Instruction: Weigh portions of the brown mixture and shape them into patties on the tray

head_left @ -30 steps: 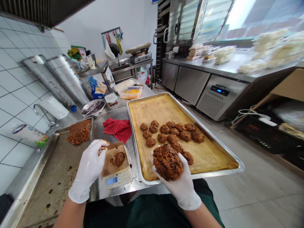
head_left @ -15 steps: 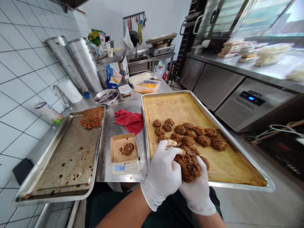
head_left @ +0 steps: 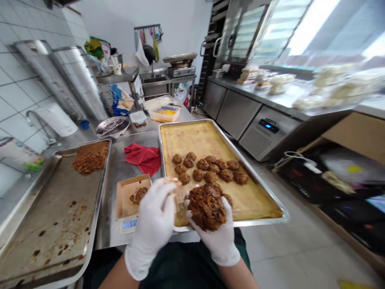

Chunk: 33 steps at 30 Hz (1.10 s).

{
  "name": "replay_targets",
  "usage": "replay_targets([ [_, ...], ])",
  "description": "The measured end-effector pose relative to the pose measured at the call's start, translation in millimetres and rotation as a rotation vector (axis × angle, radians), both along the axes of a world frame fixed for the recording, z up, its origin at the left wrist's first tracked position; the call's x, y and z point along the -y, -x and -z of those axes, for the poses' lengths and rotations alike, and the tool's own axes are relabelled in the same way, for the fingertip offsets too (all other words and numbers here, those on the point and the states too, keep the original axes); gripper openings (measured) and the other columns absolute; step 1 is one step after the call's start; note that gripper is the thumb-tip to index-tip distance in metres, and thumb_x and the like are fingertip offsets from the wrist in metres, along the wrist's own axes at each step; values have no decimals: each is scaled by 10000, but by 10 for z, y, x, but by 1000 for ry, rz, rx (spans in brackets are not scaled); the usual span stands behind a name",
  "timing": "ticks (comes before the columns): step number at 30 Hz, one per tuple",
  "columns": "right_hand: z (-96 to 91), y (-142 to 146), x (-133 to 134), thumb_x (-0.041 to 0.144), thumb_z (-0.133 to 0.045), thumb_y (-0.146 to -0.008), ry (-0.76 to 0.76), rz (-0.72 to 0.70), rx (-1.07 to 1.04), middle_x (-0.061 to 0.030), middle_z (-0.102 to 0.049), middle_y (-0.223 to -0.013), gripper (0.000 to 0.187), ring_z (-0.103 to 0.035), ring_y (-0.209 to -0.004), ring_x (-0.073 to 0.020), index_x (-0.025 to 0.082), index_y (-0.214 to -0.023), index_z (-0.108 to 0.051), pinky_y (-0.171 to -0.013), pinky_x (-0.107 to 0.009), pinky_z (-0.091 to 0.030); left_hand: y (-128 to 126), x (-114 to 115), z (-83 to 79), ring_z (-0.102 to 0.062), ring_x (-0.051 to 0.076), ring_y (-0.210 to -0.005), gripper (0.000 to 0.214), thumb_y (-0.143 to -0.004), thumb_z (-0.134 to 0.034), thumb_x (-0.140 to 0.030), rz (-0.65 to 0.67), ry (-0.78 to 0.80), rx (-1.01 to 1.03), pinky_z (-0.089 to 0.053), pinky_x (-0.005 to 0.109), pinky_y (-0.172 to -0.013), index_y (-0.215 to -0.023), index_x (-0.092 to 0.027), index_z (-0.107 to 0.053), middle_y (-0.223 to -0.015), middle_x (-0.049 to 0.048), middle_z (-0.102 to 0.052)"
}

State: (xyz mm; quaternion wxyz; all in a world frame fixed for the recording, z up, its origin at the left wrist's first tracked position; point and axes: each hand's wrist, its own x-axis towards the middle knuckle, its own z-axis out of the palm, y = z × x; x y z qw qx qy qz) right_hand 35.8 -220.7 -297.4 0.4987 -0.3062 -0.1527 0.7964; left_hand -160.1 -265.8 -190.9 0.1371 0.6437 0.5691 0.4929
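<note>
My right hand (head_left: 218, 237), in a white glove, cradles a large lump of brown, sticky dough (head_left: 207, 206) from below, over the near edge of the baking tray (head_left: 258, 204). My left hand (head_left: 156, 220), also gloved and slightly blurred, is apart from the lump with its fingers curved and a gap between thumb and fingers; brown residue marks the fingertips. Beside it, a cardboard tray (head_left: 124, 196) holding a small dough piece (head_left: 140, 195) and crumbs sits on a digital scale (head_left: 129, 224), partly hidden by this hand. Several dough balls (head_left: 211, 176) rest in rows on the baking tray.
To the left, a stained metal tray (head_left: 57, 224) carries a slab of brown dough (head_left: 92, 155). A red cloth (head_left: 143, 157) lies between the trays. Farther back are a metal bowl (head_left: 112, 126) and a plastic container (head_left: 165, 114). A steel counter (head_left: 255, 92) runs along the right.
My left hand has come off the dough lump and moved left towards the scale. My right hand still holds the lump. The camera view has turned to the right.
</note>
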Motion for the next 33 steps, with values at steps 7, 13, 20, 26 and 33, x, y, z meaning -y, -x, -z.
replay_targets([
  [7, 63, 195, 165, 139, -918, -521, -236, 280, 190, 37, -701, -1256, 793, -486, -1387, -271, 428, -1186, -595, -1261, -520, -229, 1, 38, 109, -630, 245, -1134, 357, -894, -656, -296, 207, 253, -163, -529, 403, -995, -1246, -263, -605, -1224, 69, -644],
  [13, -101, 170, 112, 328, -882, -631, -183, 108, 63, 65, -726, -1230, 524, -543, -1339, -239, 427, -1090, -649, -1265, -460, -238, -204, 144, 301, -664, 217, -1000, 216, -921, -605, -219, 80, 253, -129, -553, 361, -894, -1132, -266, -614, -1051, 34, -672],
  [20, -303, 290, 10, 640, -538, -845, 80, -86, -196, -27, -723, -1279, 524, -501, -1384, -263, 278, -1193, -687, -1192, -503, -358, -336, 150, 392, -658, 218, -947, 218, -902, -579, -172, 33, 253, -145, -545, 371, -877, -1103, -246, -625, -1017, 43, -662],
  [26, -282, 277, 26, 555, -570, -857, 168, -55, -306, -37, -786, -1132, 467, -569, -1310, -271, 223, -1145, -726, -1178, -464, -376, -385, 86, 463, -652, 193, -816, 210, -824, -583, -92, -48, 170, -194, -522, 325, -789, -977, -220, -646, -867, 13, -664],
  [33, -375, 272, 2, 525, -563, -878, 193, -57, -359, -54, -748, -1219, 448, -642, -1194, -266, 250, -1213, -673, -1072, -471, -478, -334, 142, 363, -630, 136, -684, 144, -836, -569, -111, -194, 71, -177, -472, 251, -669, -883, -217, -654, -775, -19, -665],
])
